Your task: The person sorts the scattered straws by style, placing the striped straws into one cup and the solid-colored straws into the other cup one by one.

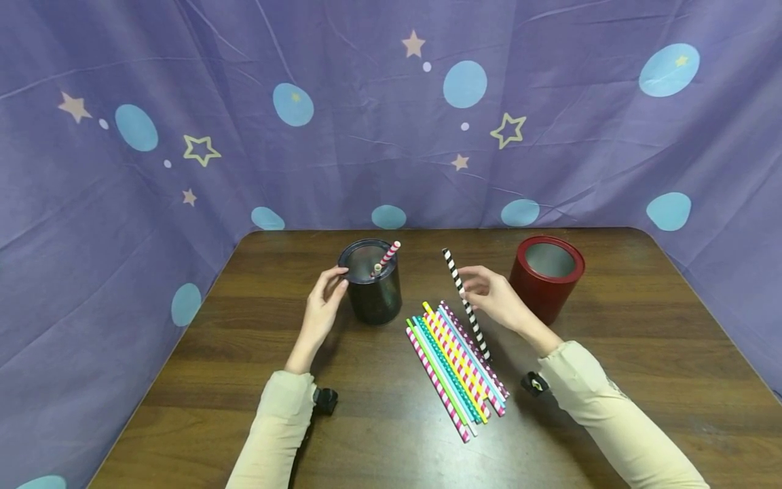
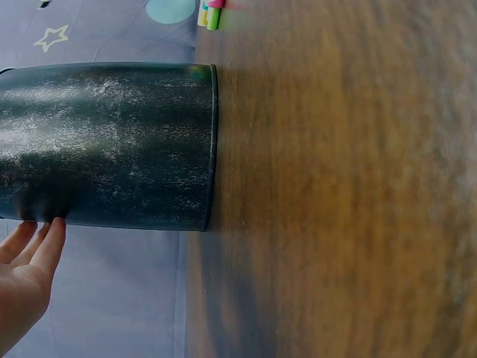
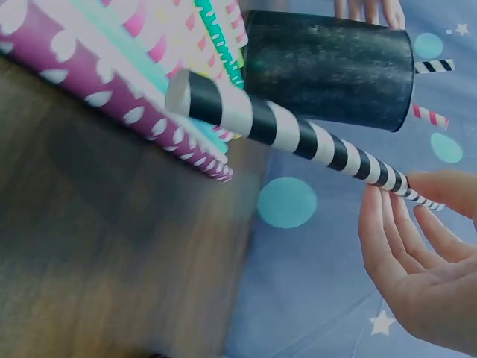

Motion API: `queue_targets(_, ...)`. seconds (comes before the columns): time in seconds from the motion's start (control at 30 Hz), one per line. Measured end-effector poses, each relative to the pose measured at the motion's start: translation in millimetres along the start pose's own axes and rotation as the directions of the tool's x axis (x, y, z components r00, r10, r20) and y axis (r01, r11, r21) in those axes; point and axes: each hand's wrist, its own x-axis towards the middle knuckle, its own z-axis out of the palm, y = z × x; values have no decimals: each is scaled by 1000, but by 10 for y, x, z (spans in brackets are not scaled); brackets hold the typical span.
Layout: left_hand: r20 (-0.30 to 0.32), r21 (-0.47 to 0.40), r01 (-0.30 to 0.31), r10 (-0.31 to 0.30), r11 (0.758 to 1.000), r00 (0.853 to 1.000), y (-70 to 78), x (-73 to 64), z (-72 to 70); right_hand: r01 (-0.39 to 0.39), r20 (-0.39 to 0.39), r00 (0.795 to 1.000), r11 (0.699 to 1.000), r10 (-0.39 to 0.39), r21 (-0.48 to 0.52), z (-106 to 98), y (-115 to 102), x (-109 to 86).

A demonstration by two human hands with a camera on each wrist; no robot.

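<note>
My right hand (image 1: 497,299) pinches a black-and-white striped paper straw (image 1: 472,319) between thumb and fingers, tilted above the straw pile. In the right wrist view the lower end of that straw (image 3: 279,128) points towards the camera. My left hand (image 1: 320,305) touches the left side of a black can (image 1: 375,302), thumb and fingers near the rim. Fingertips (image 2: 54,227) rest against the can's wall in the left wrist view. Out of the can stick a red-and-white striped straw (image 1: 391,253) and a black-and-white striped straw (image 3: 434,66).
Several coloured paper straws (image 1: 449,367) lie side by side mid-table, between both arms. A red can (image 1: 540,292) stands upright behind my right forearm. The wooden table (image 1: 244,421) ends at a purple curtain (image 1: 366,136) with stars and blue spots.
</note>
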Motion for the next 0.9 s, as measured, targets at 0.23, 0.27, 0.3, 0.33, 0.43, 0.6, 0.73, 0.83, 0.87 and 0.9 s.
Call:
queue_targets(0.23, -2, -1, -7, 6, 1000, 1000, 4, 3, 0, 59, -48, 997, 998, -59, -1, 15, -134, -2)
queue_targets(0.27, -1, -2, -6, 6, 1000, 1000, 4, 3, 1, 67, -58, 996, 998, -68, -6, 16, -155, -1)
queue_targets(0.3, -2, -1, -5, 5, 1000, 1000, 3, 2, 1, 73, -68, 995, 997, -73, -6, 18, -179, -1)
queue_targets(0.33, -1, -1, -4, 4, 1000, 1000, 2, 3, 1, 79, -78, 994, 997, -79, -5, 21, -203, 0)
queue_targets(0.43, -3, -3, -2, 2, 1000, 1000, 2, 1, 2, 94, -106, 990, 996, -93, 4, 31, -274, -1)
queue_targets(0.6, -2, -12, -8, 8, 1000, 1000, 7, 3, 7, 129, -150, 981, 991, -125, 18, 54, -381, -14)
queue_targets(0.73, -1, -16, -6, 6, 1000, 1000, 9, 4, 9, 144, -171, 976, 989, -135, 44, 71, -462, -29)
queue_targets(0.83, -1, -18, -3, 3, 1000, 1000, 12, 3, 8, 142, -180, 975, 988, -128, 65, 81, -526, -42)
queue_targets(0.87, 0, -19, -1, 1, 1000, 1000, 13, 1, 7, 142, -183, 975, 987, -126, 74, 83, -546, -47)
queue_targets(0.9, 0, -17, -2, 2, 1000, 1000, 13, 1, 6, 144, -188, 974, 987, -127, 77, 86, -561, -48)
